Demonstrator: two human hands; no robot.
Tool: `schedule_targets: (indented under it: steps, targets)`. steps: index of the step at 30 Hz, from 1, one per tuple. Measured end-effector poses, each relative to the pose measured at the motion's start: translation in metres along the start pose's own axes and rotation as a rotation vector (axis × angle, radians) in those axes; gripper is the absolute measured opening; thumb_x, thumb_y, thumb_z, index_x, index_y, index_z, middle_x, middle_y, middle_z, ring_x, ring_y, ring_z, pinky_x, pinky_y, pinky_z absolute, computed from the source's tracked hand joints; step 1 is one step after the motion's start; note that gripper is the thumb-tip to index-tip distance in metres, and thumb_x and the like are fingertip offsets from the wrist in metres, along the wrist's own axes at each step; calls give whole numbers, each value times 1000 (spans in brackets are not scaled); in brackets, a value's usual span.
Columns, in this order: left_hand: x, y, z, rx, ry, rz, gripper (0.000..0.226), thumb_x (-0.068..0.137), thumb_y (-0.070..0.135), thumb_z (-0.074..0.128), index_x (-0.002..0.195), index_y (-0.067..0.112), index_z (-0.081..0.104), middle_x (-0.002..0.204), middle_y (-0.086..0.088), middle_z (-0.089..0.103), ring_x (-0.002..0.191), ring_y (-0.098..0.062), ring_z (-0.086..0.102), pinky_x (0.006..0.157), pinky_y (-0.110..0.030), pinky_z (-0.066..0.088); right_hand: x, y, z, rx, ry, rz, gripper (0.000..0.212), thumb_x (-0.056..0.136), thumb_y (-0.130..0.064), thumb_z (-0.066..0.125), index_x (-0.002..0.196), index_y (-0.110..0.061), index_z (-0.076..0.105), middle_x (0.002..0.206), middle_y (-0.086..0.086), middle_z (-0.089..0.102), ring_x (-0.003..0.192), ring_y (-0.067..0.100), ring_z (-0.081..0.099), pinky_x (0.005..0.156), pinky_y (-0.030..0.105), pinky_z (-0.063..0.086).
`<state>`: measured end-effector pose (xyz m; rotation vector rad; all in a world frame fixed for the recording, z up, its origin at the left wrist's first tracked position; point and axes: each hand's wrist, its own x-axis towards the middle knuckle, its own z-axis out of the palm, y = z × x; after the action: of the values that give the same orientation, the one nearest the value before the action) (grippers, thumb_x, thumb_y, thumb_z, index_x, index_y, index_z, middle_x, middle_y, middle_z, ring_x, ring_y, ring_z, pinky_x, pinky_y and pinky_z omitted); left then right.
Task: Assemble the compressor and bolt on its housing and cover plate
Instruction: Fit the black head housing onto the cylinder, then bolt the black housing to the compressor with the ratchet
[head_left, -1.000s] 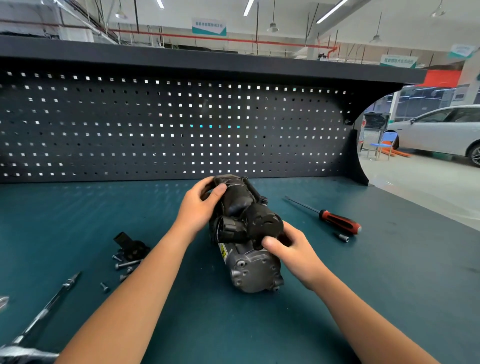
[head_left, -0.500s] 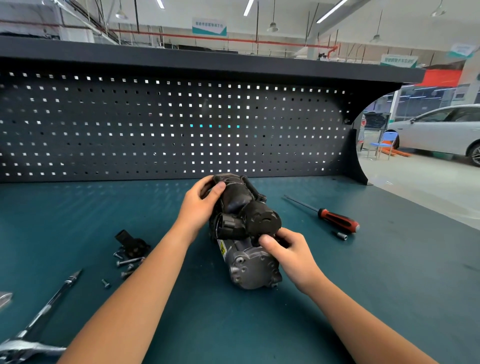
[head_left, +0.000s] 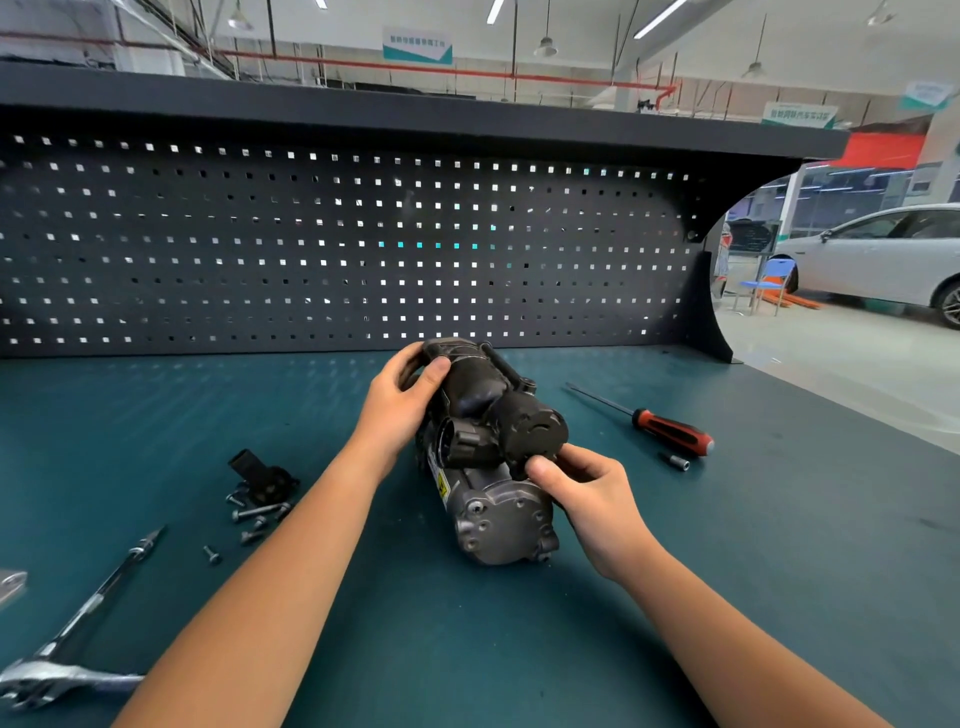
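Note:
The compressor (head_left: 498, 514), a grey metal body with a black plastic housing (head_left: 483, 405) on top, lies lengthwise on the teal bench, its grey end cap facing me. My left hand (head_left: 397, 405) grips the far left end of the black housing, thumb on top. My right hand (head_left: 587, 488) holds the near right side, thumb pressing on the round black cap and fingers curled under it. A small black bracket (head_left: 262, 475) and several loose bolts (head_left: 254, 517) lie to the left of my left forearm.
A ratchet wrench with a long extension (head_left: 88, 618) lies at the front left, beside a metal plate edge (head_left: 10, 584). A red-handled screwdriver (head_left: 660, 428) and a small socket (head_left: 675, 461) lie to the right. The pegboard (head_left: 337, 244) closes the back.
My right hand has slid slightly up the compressor's side towards the round black cap. The compressor and my left hand have barely moved.

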<state>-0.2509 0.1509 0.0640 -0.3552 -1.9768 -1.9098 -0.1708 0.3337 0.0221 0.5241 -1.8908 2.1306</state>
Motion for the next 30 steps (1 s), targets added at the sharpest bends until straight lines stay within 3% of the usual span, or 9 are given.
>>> schedule_targets:
  steps: [2, 7, 13, 18, 22, 25, 27, 30]
  targets:
    - [-1, 1, 2, -20, 2, -4, 38, 90, 32, 58, 127, 24, 51, 105, 22, 55, 94, 9, 51, 79, -15, 43, -1, -1, 1, 10, 7, 6, 26, 81, -7, 67, 78, -30, 77, 85, -10, 74, 79, -2, 65, 69, 11, 48]
    - [2, 2, -14, -54, -134, -108, 36, 90, 27, 59, 123, 34, 49, 122, 18, 54, 114, -4, 50, 93, -34, 42, -1, 0, 2, 13, 52, 40, 20, 80, -8, 68, 89, -26, 71, 85, -12, 74, 80, -3, 66, 68, 9, 47]
    - [2, 3, -16, 8, -145, -58, 32, 93, 21, 55, 119, 36, 47, 108, 27, 54, 100, 11, 50, 73, -12, 41, -1, 0, 8, 22, 52, 25, 22, 76, -9, 71, 83, -30, 73, 83, -12, 74, 78, -4, 66, 67, 8, 47]
    - [1, 6, -18, 23, -127, -55, 35, 92, 22, 56, 123, 36, 48, 109, 22, 55, 107, -5, 51, 77, -18, 40, -1, 2, 11, 13, 37, 49, 12, 71, -22, 73, 81, -26, 74, 87, -7, 73, 81, 1, 66, 70, 13, 49]
    - [-3, 17, -21, 139, -171, -86, 48, 93, 22, 56, 139, 27, 41, 127, 16, 48, 117, -5, 45, 89, -28, 39, -2, 0, 10, 45, 24, 57, 25, 59, -37, 71, 80, -24, 76, 87, -3, 73, 80, 4, 66, 71, 15, 50]
    - [-7, 36, -41, 319, -212, -63, 56, 93, 11, 56, 143, 22, 33, 130, 18, 43, 110, -6, 49, 81, -20, 44, -2, 0, 11, 50, 23, 50, 25, 57, -39, 71, 79, -29, 77, 85, -6, 74, 78, 2, 66, 69, 13, 50]
    - [-14, 50, -68, 358, -175, -62, 45, 93, 9, 54, 134, 24, 44, 126, 16, 52, 101, -9, 57, 73, -20, 44, -2, 1, 10, 40, 32, 49, 25, 56, -41, 70, 80, -35, 77, 84, -9, 74, 78, 0, 66, 68, 12, 49]
    - [-34, 59, -124, 385, -37, -97, 25, 96, 10, 50, 115, 25, 56, 107, 12, 66, 92, -5, 63, 81, -30, 44, -2, 3, 11, 34, 66, 54, 28, 53, -46, 70, 80, -40, 75, 83, -12, 74, 77, -2, 66, 66, 11, 49]
